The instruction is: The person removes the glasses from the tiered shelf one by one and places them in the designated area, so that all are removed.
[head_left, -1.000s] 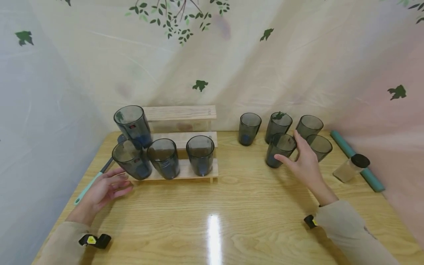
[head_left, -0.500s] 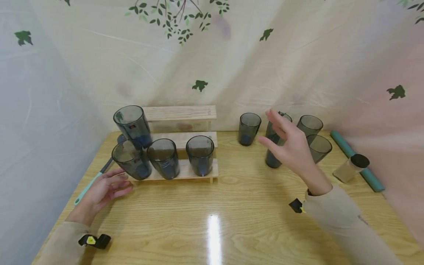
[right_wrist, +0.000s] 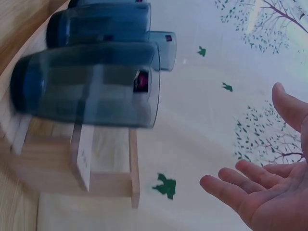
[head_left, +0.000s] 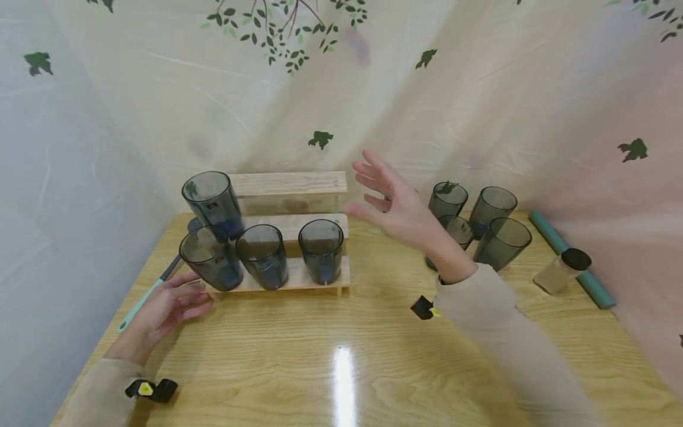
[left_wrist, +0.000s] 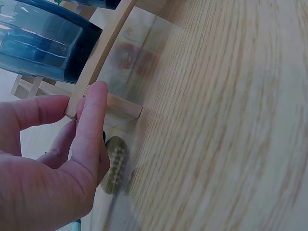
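A tiered wooden rack stands left of the middle. Its lowest step bears three smoky grey-blue glasses, the rightmost glass near the rack's right end. One more glass sits higher at the left. My left hand is at the rack's lower left corner; in the left wrist view its thumb and fingers pinch the end of the wooden step. My right hand hangs in the air right of the rack, fingers apart and holding nothing. It mostly hides a glass behind it.
Several more glasses stand at the right, among them a front glass. Beyond them are a jar with a black lid and a teal roll. A mint-handled utensil lies at the left. A leaf-patterned cloth hangs behind.
My right hand has let go of a glass in the right group and moved left through the air toward the rack. My left hand has stayed at the rack's corner.
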A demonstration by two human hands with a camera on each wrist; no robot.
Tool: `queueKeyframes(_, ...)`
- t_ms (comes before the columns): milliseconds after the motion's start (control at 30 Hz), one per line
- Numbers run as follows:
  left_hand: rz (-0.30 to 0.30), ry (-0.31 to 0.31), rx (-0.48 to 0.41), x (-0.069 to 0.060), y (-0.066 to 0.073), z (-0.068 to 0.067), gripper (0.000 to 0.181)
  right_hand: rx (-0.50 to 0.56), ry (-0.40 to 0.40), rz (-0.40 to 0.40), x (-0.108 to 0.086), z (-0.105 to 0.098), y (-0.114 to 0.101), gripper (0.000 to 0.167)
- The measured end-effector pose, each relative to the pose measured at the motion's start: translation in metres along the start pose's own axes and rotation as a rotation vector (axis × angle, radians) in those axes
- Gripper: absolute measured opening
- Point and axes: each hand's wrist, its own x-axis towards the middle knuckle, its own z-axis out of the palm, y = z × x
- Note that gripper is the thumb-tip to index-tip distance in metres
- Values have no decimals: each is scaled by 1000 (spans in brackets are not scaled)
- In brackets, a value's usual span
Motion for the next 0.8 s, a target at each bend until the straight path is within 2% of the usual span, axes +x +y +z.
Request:
queueKeyframes(200, -6, 3, 0, 0, 0, 0, 36, 99, -67, 4, 22, 25, -6, 92)
queueKeyframes(367, -6, -1, -5, 1, 0, 0, 44, 104, -118, -6, 41, 48, -12, 93)
queueKeyframes(500, -10, 1, -2, 1, 0, 0, 35, 110, -143, 2, 54, 67, -18, 95)
queueKeyframes(633, -7, 2, -1, 1, -1, -1, 36, 94, -161, 57, 70, 88, -21, 98)
queueKeyframes(800, -10, 8, -4, 1, -1, 0, 44, 16, -202, 135, 89, 112, -19, 102)
